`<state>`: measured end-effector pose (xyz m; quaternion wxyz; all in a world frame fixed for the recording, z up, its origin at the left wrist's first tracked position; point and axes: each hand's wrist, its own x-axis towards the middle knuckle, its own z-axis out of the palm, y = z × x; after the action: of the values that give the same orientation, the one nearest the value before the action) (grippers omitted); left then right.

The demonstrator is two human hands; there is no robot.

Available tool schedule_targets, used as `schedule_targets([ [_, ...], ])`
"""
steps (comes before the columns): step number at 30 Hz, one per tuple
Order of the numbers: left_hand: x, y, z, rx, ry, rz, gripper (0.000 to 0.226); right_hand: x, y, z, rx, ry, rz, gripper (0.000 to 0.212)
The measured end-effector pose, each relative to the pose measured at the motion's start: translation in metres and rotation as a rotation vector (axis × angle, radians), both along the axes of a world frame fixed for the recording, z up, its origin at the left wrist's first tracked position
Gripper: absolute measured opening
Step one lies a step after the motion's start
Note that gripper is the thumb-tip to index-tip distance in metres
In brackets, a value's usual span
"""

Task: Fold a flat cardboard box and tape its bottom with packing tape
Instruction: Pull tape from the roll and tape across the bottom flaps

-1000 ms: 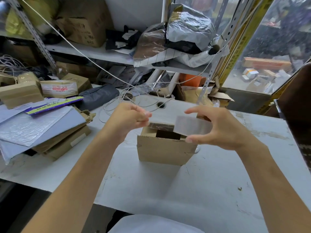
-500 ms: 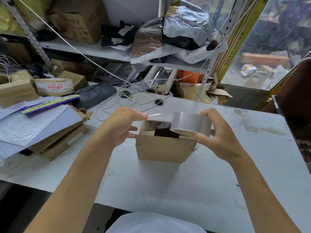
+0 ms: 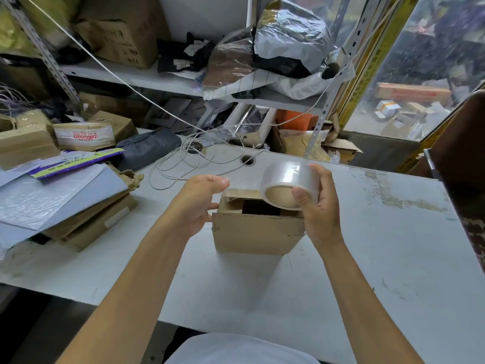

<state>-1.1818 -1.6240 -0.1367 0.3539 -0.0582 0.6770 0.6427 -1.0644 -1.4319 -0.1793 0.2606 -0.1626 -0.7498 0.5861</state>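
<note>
A small brown cardboard box [image 3: 256, 235] stands on the white table [image 3: 367, 258] in front of me, its top flaps partly ajar and a dark gap showing inside. Just above its right rear corner, my right hand [image 3: 319, 206] grips a roll of clear packing tape [image 3: 288, 183], cardboard core facing me. My left hand [image 3: 200, 199] is at the box's upper left, thumb and fingers pinched on the free end of the tape. A short clear strip stretches from that pinch to the roll.
A pile of grey mailers and flat cardboard [image 3: 65, 206] lies at the left. Loose white cable [image 3: 189, 164] coils behind the box near a table hole [image 3: 247, 160]. Cluttered shelves [image 3: 147, 77] rise behind. A dark brown panel [image 3: 462, 164] stands at the right edge.
The roll has turned so its core faces me and has risen slightly. My left hand keeps the tape end pinched, the strip drawn out between the hands.
</note>
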Motion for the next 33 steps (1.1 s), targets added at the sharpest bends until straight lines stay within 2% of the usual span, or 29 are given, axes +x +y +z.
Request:
schedule_targets([
  [6, -0.004, -0.006, -0.002, 0.007, -0.026, 0.001, 0.008, -0.003, -0.002, -0.010, -0.045, 0.002, 0.007, 0.062],
  [13, -0.004, -0.005, -0.016, -0.062, 0.021, -0.011, 0.018, -0.009, 0.000, -0.022, -0.009, -0.085, -0.024, 0.066],
  [16, -0.003, -0.003, -0.018, -0.101, 0.041, -0.004, 0.018, -0.010, 0.000, -0.023, 0.017, -0.097, -0.039, 0.062],
  [21, -0.006, 0.001, -0.013, -0.123, 0.033, -0.005, 0.019, -0.014, 0.002, -0.017, -0.079, -0.035, 0.034, 0.058],
  [24, -0.008, 0.003, -0.009, -0.117, 0.050, -0.035, 0.022, -0.015, 0.009, -0.020, -0.098, -0.072, 0.048, 0.057],
  [29, -0.005, 0.002, -0.007, -0.130, 0.057, -0.025, 0.018, -0.021, 0.008, -0.038, -0.067, -0.186, -0.115, 0.038],
  [33, -0.004, 0.002, -0.007, -0.141, 0.068, -0.030, 0.019, -0.026, 0.002, -0.041, -0.044, -0.146, -0.193, 0.042],
])
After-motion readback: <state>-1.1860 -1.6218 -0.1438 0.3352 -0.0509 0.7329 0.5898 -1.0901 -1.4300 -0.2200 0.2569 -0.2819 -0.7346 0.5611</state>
